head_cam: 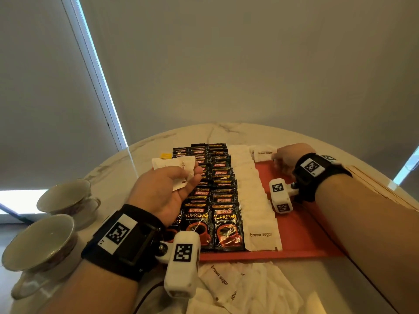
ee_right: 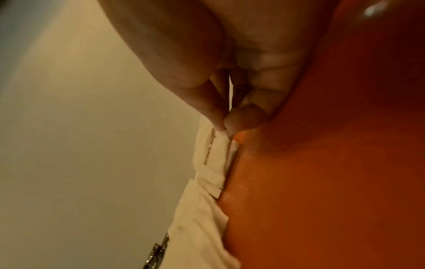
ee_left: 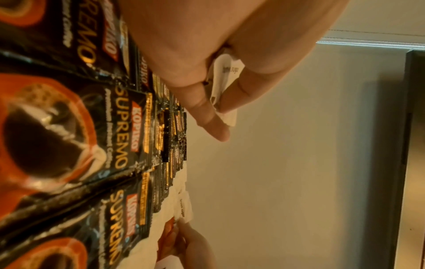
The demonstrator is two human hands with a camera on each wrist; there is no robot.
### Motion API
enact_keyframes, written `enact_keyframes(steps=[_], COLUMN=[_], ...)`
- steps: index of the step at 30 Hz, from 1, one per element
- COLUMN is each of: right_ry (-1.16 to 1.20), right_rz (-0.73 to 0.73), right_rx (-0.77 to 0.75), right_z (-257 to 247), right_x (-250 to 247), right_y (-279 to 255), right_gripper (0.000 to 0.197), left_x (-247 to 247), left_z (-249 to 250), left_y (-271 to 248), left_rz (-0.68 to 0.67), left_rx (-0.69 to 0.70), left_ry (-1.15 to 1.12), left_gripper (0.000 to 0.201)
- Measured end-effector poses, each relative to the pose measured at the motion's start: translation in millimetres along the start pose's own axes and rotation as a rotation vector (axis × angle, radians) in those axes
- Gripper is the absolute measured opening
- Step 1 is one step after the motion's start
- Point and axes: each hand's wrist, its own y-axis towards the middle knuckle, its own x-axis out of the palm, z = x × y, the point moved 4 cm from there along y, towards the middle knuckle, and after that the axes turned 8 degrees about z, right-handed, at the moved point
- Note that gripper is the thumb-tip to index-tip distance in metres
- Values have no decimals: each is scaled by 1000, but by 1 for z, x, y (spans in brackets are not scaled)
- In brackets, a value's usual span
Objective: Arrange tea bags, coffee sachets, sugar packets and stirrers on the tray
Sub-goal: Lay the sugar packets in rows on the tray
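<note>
A red tray (head_cam: 301,232) lies on the round marble table. On it run rows of black coffee sachets (head_cam: 221,193) and one overlapping row of white brown sugar packets (head_cam: 251,196). My left hand (head_cam: 172,191) hovers above the coffee rows and holds a small stack of sugar packets (head_cam: 179,168) between thumb and fingers; the left wrist view shows those held packets (ee_left: 224,85) pinched. My right hand (head_cam: 284,158) is at the tray's far end, and its fingertips (ee_right: 220,125) pinch the corner of a sugar packet (head_cam: 263,152) (ee_right: 210,151) lying at the tray's bare red part (ee_right: 322,182).
Two cups (head_cam: 65,196) (head_cam: 40,241) stand at the table's left edge. Loose sugar packets (head_cam: 238,288) are heaped in front of the tray. A yellow tag (head_cam: 165,156) lies beyond the coffee rows. Wooden stirrers (head_cam: 376,184) lie right of the tray.
</note>
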Motion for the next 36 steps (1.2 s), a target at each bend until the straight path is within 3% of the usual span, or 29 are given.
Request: enact_keyframes(steps=[4,9,13,15,17,19,26,31,36], right_ry=[-211,-236,-66,34,102,97,110,346,318], right_rz=[9,-11,-13,-22,-48,-90,-148,-177,-493], right_rx=[-15,14,37,52,83,104,124,-20,-218], right_z=[-13,-16,-7,-3,-2,-3,-8,-21,-33], right_x=[9,14,10,10,15,22,25,24,39], right_y=[-2,0,10,10,1,-6,-16,-54,-139], right_gripper=[22,20,16,30,18,10,17,15,33], left_x=[-1,-1,-1,-1,0,0,3,6,8], left_z=[-3,-2,-2,-2,-2,-3,-5,-5,-5], left_y=[3,4,3,3,3,2,-2,-6,-12], left_rz=[9,2,-10,-18,-26,-39,-84,-96,-95], left_rx=[4,2,1,0,2,4,-23,-44,-11], left_ry=[19,19,15,14,10,13,52,87,122], left_gripper=[41,39,41,41,43,45,38,28,29])
